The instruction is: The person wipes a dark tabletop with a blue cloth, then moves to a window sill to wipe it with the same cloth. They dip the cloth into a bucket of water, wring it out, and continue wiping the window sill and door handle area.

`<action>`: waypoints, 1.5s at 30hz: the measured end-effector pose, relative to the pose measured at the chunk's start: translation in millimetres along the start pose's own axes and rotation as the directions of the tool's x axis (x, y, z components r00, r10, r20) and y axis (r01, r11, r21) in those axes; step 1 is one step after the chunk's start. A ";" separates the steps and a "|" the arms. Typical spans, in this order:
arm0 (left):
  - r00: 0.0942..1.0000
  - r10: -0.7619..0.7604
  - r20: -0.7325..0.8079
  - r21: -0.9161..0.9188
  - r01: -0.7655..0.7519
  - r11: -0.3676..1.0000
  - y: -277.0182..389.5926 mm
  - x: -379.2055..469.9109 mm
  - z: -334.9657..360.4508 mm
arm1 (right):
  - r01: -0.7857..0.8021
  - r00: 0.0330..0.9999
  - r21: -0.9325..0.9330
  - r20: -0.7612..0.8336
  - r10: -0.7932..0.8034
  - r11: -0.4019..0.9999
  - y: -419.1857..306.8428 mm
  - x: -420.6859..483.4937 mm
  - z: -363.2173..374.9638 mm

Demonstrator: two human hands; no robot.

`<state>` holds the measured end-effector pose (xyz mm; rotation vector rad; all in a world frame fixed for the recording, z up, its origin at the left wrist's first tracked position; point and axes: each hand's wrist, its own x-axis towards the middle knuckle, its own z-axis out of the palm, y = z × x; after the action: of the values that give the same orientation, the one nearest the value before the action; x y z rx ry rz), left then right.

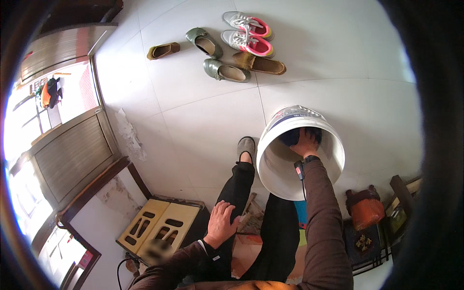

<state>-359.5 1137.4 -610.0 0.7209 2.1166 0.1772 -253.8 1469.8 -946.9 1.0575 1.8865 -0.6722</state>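
My right hand (305, 144) is deep inside a white plastic bucket (266, 159), which leans with its mouth towards me. Its fingers lie against a dark blue object (289, 137) inside. What this object is, and whether my fingers grip it, I cannot tell. Blue printing runs around the bucket's outer wall. Over my left leg, my left hand (222, 224) hovers or rests, palm down, fingers a little apart and holding nothing. A wristband and a small device on a cable (299, 169) are at my right wrist.
Grey-and-pink sneakers (250, 36), green flat shoes (226, 70) and brown slippers (163, 50) lie on the tiled floor (203, 119). At left are a door panel (74, 156) and a yellow cabinet with slots (159, 224). Dark furniture with an orange-red item (368, 212) stands right.
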 end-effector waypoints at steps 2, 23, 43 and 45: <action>0.999 -0.035 0.040 -0.009 0.035 0.999 0.9 3.4 -2.9 | 0.072 0.997 -0.013 0.024 -0.072 0.997 -4.3 10.1 20.2; 0.996 -0.078 0.053 -0.027 0.080 0.996 6.7 25.9 -11.4 | 0.242 0.935 0.144 -0.301 -0.190 0.960 12.3 66.4 108.6; 1.000 -0.011 -0.001 -0.007 0.011 1.000 21.5 28.2 -1.3 | 0.225 0.891 0.097 -0.423 -0.164 0.970 25.1 66.5 80.3; 1.000 -0.006 0.001 -0.007 0.006 1.000 21.4 27.2 -0.9 | 0.334 0.761 -0.228 -0.507 -0.405 0.914 21.9 49.3 68.3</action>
<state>-363.3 1170.2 -620.4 0.7105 2.1160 0.1817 -220.5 1448.7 -1024.5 0.8500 2.6528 -0.4828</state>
